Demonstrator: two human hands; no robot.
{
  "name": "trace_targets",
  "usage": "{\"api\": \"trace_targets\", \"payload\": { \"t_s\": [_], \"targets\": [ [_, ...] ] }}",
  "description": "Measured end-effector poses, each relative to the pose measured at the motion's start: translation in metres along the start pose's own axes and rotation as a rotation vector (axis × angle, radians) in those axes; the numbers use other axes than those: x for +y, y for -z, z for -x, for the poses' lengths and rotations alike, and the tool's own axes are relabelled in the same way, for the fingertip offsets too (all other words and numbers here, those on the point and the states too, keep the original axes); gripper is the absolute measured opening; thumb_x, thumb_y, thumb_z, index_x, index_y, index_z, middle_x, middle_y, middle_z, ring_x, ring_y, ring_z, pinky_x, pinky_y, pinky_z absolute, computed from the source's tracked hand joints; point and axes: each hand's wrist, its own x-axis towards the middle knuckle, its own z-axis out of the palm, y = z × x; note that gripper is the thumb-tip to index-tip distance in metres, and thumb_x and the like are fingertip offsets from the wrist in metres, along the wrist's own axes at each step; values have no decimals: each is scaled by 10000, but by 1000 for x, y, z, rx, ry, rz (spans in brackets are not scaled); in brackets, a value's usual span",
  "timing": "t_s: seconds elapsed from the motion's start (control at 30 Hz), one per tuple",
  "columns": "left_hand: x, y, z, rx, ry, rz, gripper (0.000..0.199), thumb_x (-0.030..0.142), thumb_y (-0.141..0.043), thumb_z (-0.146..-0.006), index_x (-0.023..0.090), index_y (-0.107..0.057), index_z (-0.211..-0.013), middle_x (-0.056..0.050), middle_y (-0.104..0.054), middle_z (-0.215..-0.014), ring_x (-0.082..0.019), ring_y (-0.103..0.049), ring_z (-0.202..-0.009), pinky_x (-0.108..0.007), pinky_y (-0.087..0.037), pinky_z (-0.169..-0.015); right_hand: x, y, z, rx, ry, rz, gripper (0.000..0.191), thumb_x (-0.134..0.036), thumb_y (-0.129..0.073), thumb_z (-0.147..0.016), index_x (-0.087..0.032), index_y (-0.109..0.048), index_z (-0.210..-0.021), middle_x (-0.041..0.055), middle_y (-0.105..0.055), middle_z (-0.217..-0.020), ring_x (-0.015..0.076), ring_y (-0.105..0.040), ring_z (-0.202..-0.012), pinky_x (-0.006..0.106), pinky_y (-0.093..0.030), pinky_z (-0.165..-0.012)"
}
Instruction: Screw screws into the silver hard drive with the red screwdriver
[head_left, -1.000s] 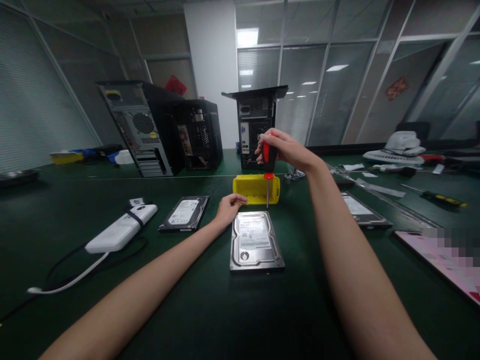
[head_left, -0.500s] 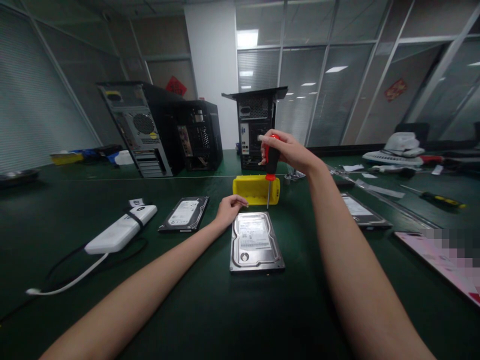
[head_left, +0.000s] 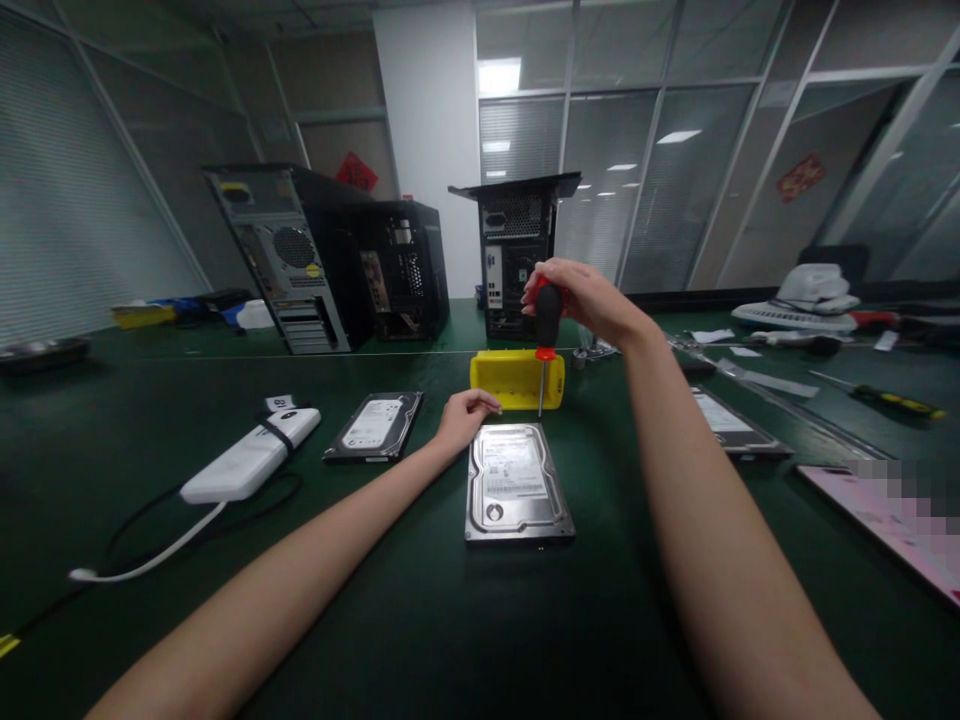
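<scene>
A silver hard drive (head_left: pixel 517 480) with a white label lies flat on the dark green table in front of me. My right hand (head_left: pixel 574 295) grips the red and black handle of a screwdriver (head_left: pixel 548 320), whose shaft points down at the drive's far right corner; whether the tip touches is too small to tell. My left hand (head_left: pixel 466 415) rests by the drive's far left corner, fingers bent together; anything between them is hidden. Just behind the drive stands a yellow tray (head_left: pixel 499 382), partly covered by the screwdriver.
Another hard drive (head_left: pixel 375 427) and a white power strip (head_left: pixel 251 455) lie to the left. At right are a third drive (head_left: pixel 731 425), a yellow-black screwdriver (head_left: pixel 892 400) and a pink item (head_left: pixel 870 510). Computer cases (head_left: pixel 300 260) stand behind.
The whole view has shifted slightly, moving the scene a little to the right. My right hand has tilted the screwdriver handle slightly; my left hand stays beside the drive.
</scene>
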Motion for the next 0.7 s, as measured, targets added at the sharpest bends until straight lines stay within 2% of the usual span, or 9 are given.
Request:
{"api": "trace_targets", "payload": {
  "t_s": [0.23, 0.53, 0.7],
  "targets": [
    [0, 0, 0, -13, 1, -7, 198, -19, -557, -722, 133, -667, -660, -31, -705, -657, -159, -677, -688, -290, -526, -763, -4, -4, 2, -32, -17, -36, 203, -305, -513, -901, -126, -564, -818, 56, -646, -752, 128, -664, -694, 261, -565, -698],
    [-1, 0, 0, -5, 9, -6, 199, -21, -552, -740, 131, -676, -707, -42, -719, -708, -160, -683, -727, -288, -526, -780, -6, -4, 3, -48, -44, 41, 218, -319, -488, -924, -135, -602, -939, 41, -648, -747, 102, -655, -635, 190, -539, -585],
    [0, 0, 0, -7, 13, -10, 201, -27, -556, -741, 128, -676, -697, -42, -716, -699, -157, -680, -714, -282, -526, -769, -8, -7, 4, 34, -67, -3, 171, -244, -522, -907, -117, -585, -812, 32, -630, -724, 86, -632, -611, 207, -562, -616]
  ]
}}
